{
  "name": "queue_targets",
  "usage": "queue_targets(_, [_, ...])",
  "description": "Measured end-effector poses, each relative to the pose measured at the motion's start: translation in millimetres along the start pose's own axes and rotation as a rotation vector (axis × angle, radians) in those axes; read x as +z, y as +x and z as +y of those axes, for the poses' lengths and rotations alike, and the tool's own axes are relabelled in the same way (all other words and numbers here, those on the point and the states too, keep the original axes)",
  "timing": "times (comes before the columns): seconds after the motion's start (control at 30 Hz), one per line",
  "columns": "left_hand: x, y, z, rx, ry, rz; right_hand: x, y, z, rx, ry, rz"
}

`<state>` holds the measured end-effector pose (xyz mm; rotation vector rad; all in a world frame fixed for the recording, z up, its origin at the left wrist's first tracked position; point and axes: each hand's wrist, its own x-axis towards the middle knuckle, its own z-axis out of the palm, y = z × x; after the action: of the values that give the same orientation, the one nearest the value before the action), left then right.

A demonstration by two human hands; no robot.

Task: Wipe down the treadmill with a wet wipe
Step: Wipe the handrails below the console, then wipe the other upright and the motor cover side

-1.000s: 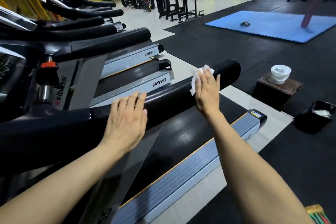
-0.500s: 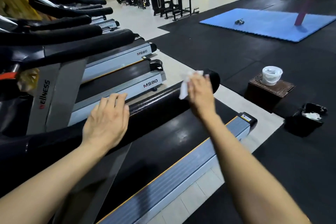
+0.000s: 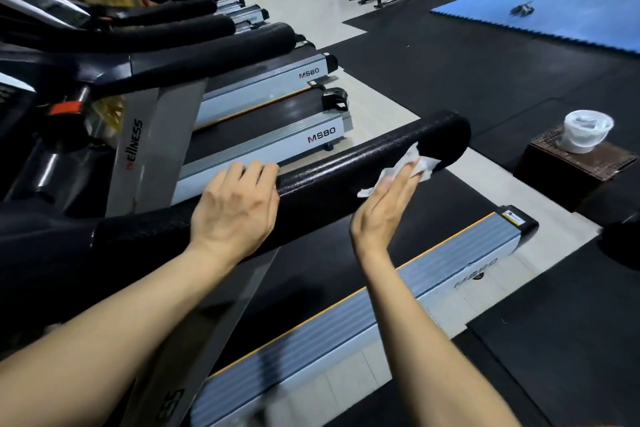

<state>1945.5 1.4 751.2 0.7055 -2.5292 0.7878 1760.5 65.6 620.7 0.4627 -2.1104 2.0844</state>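
Note:
The nearest treadmill has a long black padded handrail [image 3: 332, 173] running from lower left to its rounded end at centre right, above its black belt [image 3: 311, 274]. My left hand [image 3: 235, 208] lies over the top of the rail, fingers draped across it. My right hand [image 3: 384, 208] presses a crumpled white wet wipe [image 3: 412, 166] with straight fingers against the near side of the rail, close to its end. Part of the wipe is hidden behind my fingers.
Several more treadmills [image 3: 270, 139] line up to the left. A white tub of wipes [image 3: 585, 135] stands on a brown box [image 3: 575, 166] at right. A dark object [image 3: 623, 243] shows at the right edge, and a blue mat [image 3: 561, 14] lies beyond.
My right hand slid with the wipe from the top of the rail down to its near side by the end. My left hand kept its place on the rail. The view shifted.

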Motion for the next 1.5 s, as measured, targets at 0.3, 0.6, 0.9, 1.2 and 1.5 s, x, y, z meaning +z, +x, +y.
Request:
queue_targets(0.3, [-1,-25,-8,0.098,-0.159,-0.001,15,-88,-28,-0.236,-0.058,-0.156])
queue_targets(0.6, [-15,-105,-42,0.201,-0.138,-0.027,17,-180,-52,-0.379,-0.103,-0.294])
queue_targets(0.9, [-5,-182,-106,0.332,-0.077,0.006,29,-224,-83,-0.417,-0.245,-0.132])
queue_targets(1.2, [30,-247,-109,0.328,-0.204,-0.024,1,-259,-75,-0.138,-0.168,-0.051])
queue_targets(1.5, [86,-314,-103,0.217,-0.310,-0.230,66,-284,-54,0.000,0.117,0.091])
